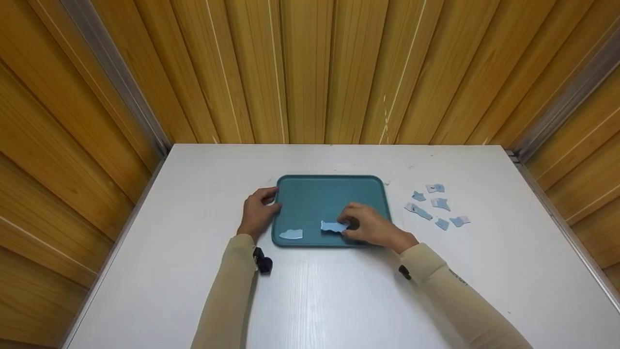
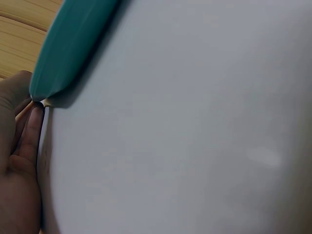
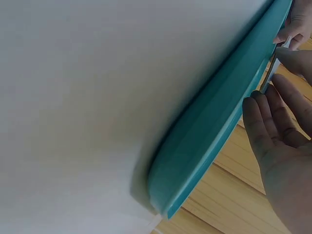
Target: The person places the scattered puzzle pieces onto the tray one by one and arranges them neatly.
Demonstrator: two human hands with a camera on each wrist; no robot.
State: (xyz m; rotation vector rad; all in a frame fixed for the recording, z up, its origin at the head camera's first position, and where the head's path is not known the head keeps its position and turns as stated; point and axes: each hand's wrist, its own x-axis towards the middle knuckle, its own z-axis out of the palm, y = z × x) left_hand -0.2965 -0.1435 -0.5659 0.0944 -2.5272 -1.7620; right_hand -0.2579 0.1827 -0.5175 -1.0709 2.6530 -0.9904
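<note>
My right hand (image 1: 370,225) pinches a jagged strip of torn light-blue paper (image 1: 332,226) between thumb and fingers, over the front of the green tray (image 1: 329,198). Edge-on in the right wrist view, that strip (image 3: 270,73) looks thin in the right hand (image 3: 285,131). Another light-blue paper piece (image 1: 291,234) lies in the tray's front left corner. At the tray's left rim rests my left hand (image 1: 256,213), its thumb and fingertips touching the edge. The left wrist view has this hand (image 2: 19,161) beside the tray's rim (image 2: 68,53).
Several torn paper pieces, light blue with some whitish parts, lie right of the tray, among them a long one (image 1: 418,211) and one near the back (image 1: 435,188). The white table (image 1: 300,300) meets wood-patterned panels (image 1: 305,72) at the back.
</note>
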